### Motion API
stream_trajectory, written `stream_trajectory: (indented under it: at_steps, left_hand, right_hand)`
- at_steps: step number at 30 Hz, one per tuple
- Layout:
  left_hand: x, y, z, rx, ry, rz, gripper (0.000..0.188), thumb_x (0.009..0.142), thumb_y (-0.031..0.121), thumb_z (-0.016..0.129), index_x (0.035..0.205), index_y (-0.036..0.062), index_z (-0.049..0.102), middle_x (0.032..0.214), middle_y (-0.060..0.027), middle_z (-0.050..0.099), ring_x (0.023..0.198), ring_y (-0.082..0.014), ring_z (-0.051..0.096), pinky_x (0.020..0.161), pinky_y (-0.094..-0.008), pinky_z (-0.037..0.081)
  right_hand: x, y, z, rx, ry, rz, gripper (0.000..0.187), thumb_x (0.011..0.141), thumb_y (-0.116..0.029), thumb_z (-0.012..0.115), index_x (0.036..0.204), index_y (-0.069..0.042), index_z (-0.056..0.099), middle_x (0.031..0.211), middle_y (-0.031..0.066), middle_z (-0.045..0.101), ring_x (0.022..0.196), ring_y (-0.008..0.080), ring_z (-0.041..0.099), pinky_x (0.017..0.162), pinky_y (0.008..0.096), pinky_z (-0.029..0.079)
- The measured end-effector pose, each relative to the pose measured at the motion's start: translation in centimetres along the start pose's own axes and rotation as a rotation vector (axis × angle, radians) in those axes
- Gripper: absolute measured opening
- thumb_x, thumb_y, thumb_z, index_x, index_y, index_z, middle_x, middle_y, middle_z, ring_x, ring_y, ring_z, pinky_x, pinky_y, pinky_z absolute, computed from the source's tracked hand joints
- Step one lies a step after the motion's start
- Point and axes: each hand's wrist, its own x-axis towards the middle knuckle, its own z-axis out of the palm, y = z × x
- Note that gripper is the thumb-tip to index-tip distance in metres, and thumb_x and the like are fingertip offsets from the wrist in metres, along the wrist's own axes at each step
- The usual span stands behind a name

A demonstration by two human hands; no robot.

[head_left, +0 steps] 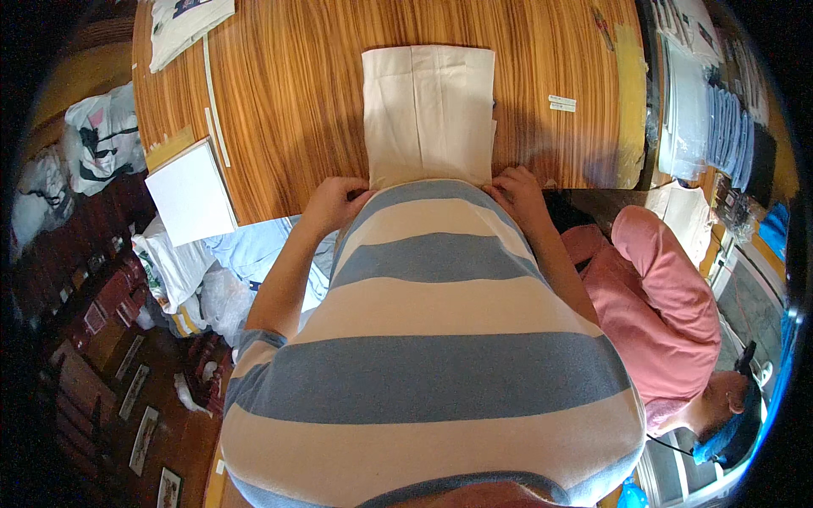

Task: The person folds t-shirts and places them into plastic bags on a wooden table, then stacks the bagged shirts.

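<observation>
A cream folded garment (430,110) lies flat on the wooden table, with a seam or crease down its middle. My striped shirt hides its near edge. My left hand (339,203) is at the garment's near left corner, fingers and thumb closed on the edge. At the near right corner, my right hand (518,193) is likewise closed on the cloth, its fingertips partly hidden beside my shirt. The garment's exact kind cannot be made out.
The wood-grain table (288,102) carries a white pad of sheets (191,191), a light folded garment (190,30) and small white labels (562,103). Bagged garments (103,140) lie at left. Folded blue clothes (728,135) stack at right. A person in pink (652,305) is close on my right.
</observation>
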Motion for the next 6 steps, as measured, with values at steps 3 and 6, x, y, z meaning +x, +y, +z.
stream_trajectory:
  at_steps: [3, 6]
  left_hand:
    - [0.2, 2.5, -2.0, -0.016, -0.094, -0.118, 0.034, 0.092, 0.037, 0.076, 0.098, 0.0043, 0.079, 0.090, -0.0170, 0.075, 0.078, -0.0335, 0.072, 0.072, -0.0447, 0.057]
    - [1.3, 4.9, -1.7, 0.468, 0.504, 0.063, 0.048, 0.094, 0.044, 0.073, 0.129, 0.0111, 0.072, 0.123, -0.0187, 0.072, 0.106, -0.0205, 0.072, 0.087, -0.0380, 0.057]
  right_hand:
    - [0.5, -1.0, -1.2, -0.011, -0.010, 0.087, 0.020, 0.086, -0.020, 0.080, 0.094, -0.003, 0.074, 0.093, 0.0131, 0.067, 0.093, 0.0345, 0.063, 0.081, 0.0449, 0.051]
    - [2.4, -3.9, -2.6, 0.031, 0.265, 0.206, 0.032, 0.085, -0.025, 0.083, 0.107, -0.004, 0.072, 0.098, 0.0203, 0.068, 0.098, 0.0340, 0.065, 0.089, 0.0452, 0.051]
